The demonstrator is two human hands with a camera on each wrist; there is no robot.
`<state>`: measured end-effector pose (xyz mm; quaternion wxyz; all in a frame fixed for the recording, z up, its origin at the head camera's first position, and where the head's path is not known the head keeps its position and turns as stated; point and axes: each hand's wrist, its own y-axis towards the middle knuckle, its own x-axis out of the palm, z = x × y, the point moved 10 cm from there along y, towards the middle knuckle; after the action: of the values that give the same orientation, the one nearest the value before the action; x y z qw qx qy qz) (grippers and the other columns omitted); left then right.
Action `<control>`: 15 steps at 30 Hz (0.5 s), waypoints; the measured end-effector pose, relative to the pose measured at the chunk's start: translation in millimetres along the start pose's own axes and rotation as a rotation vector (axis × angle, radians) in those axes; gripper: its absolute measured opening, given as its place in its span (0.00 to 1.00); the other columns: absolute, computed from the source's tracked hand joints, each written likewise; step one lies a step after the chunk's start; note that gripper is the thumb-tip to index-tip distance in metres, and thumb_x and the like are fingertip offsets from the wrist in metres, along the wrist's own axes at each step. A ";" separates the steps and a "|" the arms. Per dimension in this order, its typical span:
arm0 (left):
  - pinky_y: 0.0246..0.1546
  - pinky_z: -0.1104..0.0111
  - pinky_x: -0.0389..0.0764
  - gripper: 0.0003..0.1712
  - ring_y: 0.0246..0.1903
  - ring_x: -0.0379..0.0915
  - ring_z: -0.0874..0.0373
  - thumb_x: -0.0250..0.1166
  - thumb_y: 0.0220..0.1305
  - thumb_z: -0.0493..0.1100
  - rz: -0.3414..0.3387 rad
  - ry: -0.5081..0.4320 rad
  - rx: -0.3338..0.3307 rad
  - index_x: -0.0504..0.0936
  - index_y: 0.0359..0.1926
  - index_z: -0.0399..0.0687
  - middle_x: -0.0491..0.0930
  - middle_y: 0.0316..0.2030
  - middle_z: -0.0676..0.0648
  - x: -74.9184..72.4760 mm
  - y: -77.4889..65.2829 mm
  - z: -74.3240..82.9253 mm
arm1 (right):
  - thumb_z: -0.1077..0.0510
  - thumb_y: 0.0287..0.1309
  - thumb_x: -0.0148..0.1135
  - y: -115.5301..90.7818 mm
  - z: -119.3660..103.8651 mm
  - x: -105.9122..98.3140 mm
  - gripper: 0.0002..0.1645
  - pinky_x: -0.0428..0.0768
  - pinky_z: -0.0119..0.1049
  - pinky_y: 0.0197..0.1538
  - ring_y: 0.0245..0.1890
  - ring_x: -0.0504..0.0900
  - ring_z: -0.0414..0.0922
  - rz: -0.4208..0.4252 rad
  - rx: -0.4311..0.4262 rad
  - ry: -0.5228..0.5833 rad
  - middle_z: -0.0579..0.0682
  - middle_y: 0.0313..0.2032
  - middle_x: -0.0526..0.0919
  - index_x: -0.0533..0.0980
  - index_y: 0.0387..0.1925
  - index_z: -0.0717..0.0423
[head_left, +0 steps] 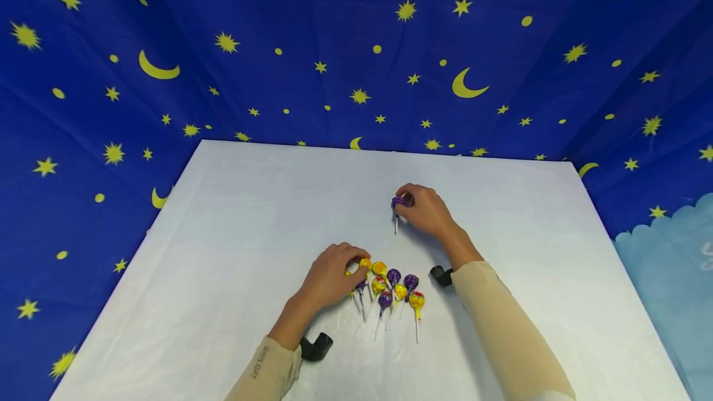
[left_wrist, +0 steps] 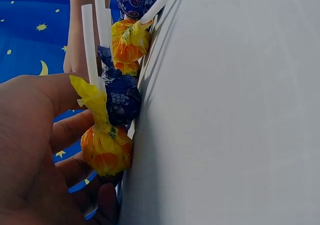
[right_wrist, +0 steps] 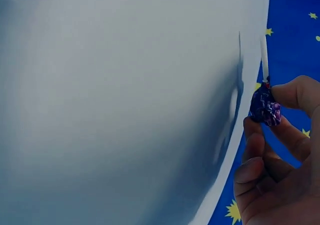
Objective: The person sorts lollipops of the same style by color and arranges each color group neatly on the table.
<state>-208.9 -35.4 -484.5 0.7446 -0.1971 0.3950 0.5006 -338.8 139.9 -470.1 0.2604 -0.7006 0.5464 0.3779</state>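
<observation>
My right hand [head_left: 426, 210] pinches a purple-wrapped lollipop [right_wrist: 265, 105] by its head, between thumb and fingers, over the far middle of the table. Its white stick [head_left: 396, 225] points back toward me. Nearer to me, my left hand [head_left: 334, 274] curls its thumb and fingers round the left end of a cluster of lollipops. A yellow-orange lollipop [left_wrist: 106, 152] and a dark purple one [left_wrist: 122, 100] sit within that curl in the left wrist view. Beside it lie more lollipops, such as a yellow-and-red one [head_left: 416, 300] and a purple one [head_left: 385, 300], sticks toward me.
A white table [head_left: 223, 252] spreads under both hands. Blue cloth [head_left: 301, 79] with yellow moons and stars hangs behind it and at the sides. Each wrist wears a black camera mount, the right one [head_left: 442, 276] close to the lollipop cluster.
</observation>
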 end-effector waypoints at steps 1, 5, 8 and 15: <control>0.36 0.64 0.69 0.12 0.35 0.66 0.62 0.62 0.65 0.50 -0.001 -0.003 -0.002 0.83 0.48 0.57 0.76 0.37 0.57 0.5 -0.2 -0.4 | 0.53 0.54 0.64 1.2 0.6 0.5 0.17 0.74 0.42 0.38 0.32 0.76 0.45 0.000 0.003 -0.003 0.47 0.34 0.80 0.79 0.46 0.52; 0.38 0.64 0.70 0.13 0.36 0.67 0.62 0.63 0.64 0.50 -0.005 -0.009 -0.016 0.82 0.49 0.56 0.76 0.38 0.57 3.1 0.0 -2.8 | 0.53 0.54 0.64 6.2 0.9 0.3 0.17 0.74 0.43 0.39 0.33 0.76 0.46 0.002 0.001 -0.024 0.47 0.34 0.80 0.79 0.47 0.52; 0.38 0.64 0.71 0.14 0.37 0.68 0.62 0.63 0.64 0.51 -0.009 -0.009 -0.029 0.81 0.49 0.55 0.76 0.38 0.57 4.4 0.8 -4.0 | 0.53 0.55 0.64 10.7 1.1 -1.4 0.18 0.74 0.44 0.40 0.34 0.76 0.46 0.000 0.010 -0.035 0.48 0.35 0.80 0.79 0.48 0.51; 0.36 0.65 0.70 0.12 0.35 0.67 0.63 0.64 0.64 0.51 -0.001 -0.018 -0.049 0.82 0.47 0.56 0.76 0.37 0.57 2.4 0.9 -4.5 | 0.53 0.58 0.63 23.1 1.3 -2.5 0.19 0.74 0.47 0.44 0.38 0.78 0.48 -0.038 0.015 -0.052 0.50 0.38 0.82 0.78 0.50 0.53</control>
<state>-211.0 -36.7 -489.0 0.7434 -0.2109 0.3756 0.5117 -361.6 136.1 -467.7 0.2867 -0.6990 0.5287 0.3868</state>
